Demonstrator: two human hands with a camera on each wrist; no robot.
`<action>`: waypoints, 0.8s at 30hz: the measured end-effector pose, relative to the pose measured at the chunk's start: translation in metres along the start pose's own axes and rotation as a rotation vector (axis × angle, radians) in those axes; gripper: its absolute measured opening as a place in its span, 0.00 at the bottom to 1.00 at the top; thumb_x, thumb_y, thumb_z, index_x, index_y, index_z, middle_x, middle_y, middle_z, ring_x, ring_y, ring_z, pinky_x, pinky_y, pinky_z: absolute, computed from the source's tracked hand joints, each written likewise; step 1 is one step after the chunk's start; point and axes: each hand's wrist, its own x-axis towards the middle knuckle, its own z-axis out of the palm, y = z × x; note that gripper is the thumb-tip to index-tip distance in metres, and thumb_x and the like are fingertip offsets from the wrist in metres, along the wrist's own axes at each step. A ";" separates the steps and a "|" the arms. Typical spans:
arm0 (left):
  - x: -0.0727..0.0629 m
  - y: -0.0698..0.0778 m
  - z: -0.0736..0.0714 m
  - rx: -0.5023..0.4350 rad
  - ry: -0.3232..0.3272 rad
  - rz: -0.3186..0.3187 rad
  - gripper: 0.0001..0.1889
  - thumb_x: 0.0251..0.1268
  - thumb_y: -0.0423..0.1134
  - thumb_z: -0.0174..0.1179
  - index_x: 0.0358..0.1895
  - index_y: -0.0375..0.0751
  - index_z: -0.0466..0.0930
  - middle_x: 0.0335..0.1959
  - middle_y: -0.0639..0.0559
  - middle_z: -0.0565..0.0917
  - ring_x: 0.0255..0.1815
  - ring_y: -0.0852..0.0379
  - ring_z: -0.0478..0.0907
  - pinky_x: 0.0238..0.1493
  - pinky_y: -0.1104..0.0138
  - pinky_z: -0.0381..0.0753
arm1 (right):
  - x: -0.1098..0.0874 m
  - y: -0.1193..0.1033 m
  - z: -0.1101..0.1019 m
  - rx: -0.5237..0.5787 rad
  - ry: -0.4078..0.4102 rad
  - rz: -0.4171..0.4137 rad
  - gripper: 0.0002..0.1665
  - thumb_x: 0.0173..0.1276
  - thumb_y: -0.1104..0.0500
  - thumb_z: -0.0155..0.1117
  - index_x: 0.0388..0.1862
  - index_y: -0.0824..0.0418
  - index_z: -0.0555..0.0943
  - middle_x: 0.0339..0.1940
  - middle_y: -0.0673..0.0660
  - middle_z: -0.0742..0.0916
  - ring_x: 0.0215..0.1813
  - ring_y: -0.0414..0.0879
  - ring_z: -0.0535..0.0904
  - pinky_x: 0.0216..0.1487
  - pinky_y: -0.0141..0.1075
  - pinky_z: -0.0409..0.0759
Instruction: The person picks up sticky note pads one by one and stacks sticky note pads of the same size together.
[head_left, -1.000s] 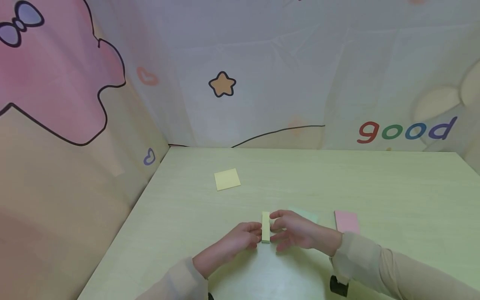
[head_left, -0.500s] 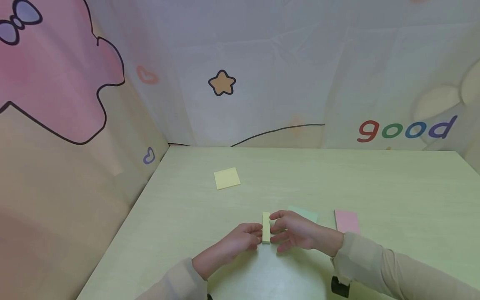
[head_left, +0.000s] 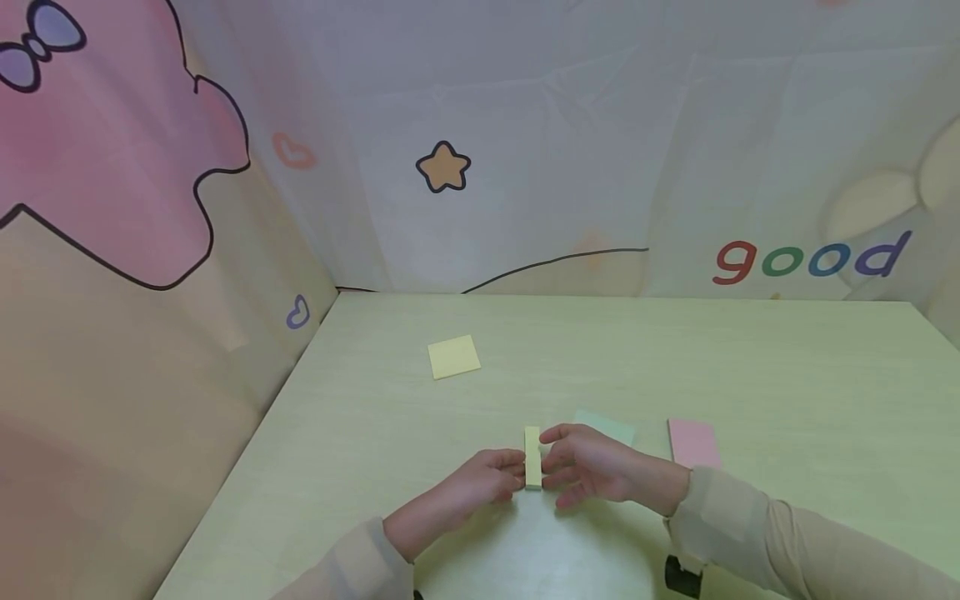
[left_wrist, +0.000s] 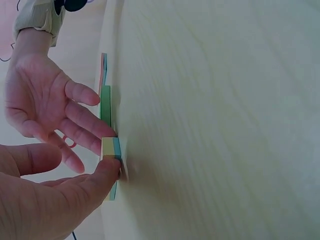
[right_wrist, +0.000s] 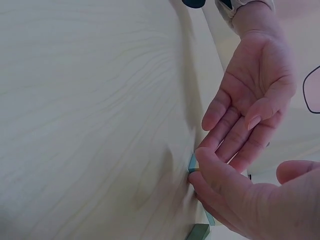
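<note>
A narrow, two-layered pad (head_left: pixel 532 457) that looks like sticky notes lies on the table between my hands. Its top is yellow, and the left wrist view shows a blue layer under the yellow end of the pad (left_wrist: pixel 107 146). From the left, my left hand (head_left: pixel 476 485) touches the long side with extended fingertips. My right hand (head_left: pixel 592 463) faces it across the pad, its fingers loosely spread and fingertips at the opposite side. In the right wrist view my right fingers hide most of the pad, leaving a bit of blue end (right_wrist: pixel 192 162).
A yellow square note (head_left: pixel 453 357) lies farther back on the left. Behind my right hand is a mint-green pad (head_left: pixel 606 426), partly covered by it. A pink pad (head_left: pixel 693 442) sits beyond my right wrist. A printed cloth (head_left: pixel 525 183) stands along the table's back edge.
Both hands and the narrow pad between them have shifted very slightly toward the person's body. The other notes stay where they were.
</note>
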 end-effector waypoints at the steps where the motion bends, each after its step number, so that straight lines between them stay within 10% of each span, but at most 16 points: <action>1: 0.000 0.000 0.000 0.000 -0.001 0.001 0.25 0.58 0.28 0.48 0.60 0.23 0.60 0.58 0.33 0.69 0.60 0.43 0.67 0.55 0.53 0.69 | 0.000 0.000 0.000 -0.001 -0.006 -0.002 0.28 0.58 0.66 0.47 0.59 0.68 0.56 0.48 0.67 0.72 0.46 0.54 0.75 0.33 0.42 0.79; 11: 0.001 -0.003 -0.001 0.000 -0.009 0.013 0.25 0.58 0.29 0.48 0.60 0.23 0.59 0.59 0.33 0.68 0.60 0.42 0.66 0.55 0.53 0.70 | -0.002 0.002 -0.002 0.028 -0.026 -0.002 0.28 0.59 0.67 0.47 0.59 0.69 0.56 0.43 0.63 0.73 0.39 0.50 0.75 0.31 0.39 0.79; 24: 0.007 -0.002 -0.006 -0.033 0.024 0.012 0.29 0.58 0.28 0.44 0.64 0.26 0.51 0.64 0.32 0.60 0.64 0.40 0.60 0.61 0.50 0.61 | -0.001 0.000 -0.004 -0.003 -0.006 -0.057 0.30 0.59 0.65 0.46 0.62 0.70 0.55 0.56 0.69 0.72 0.57 0.58 0.70 0.42 0.46 0.77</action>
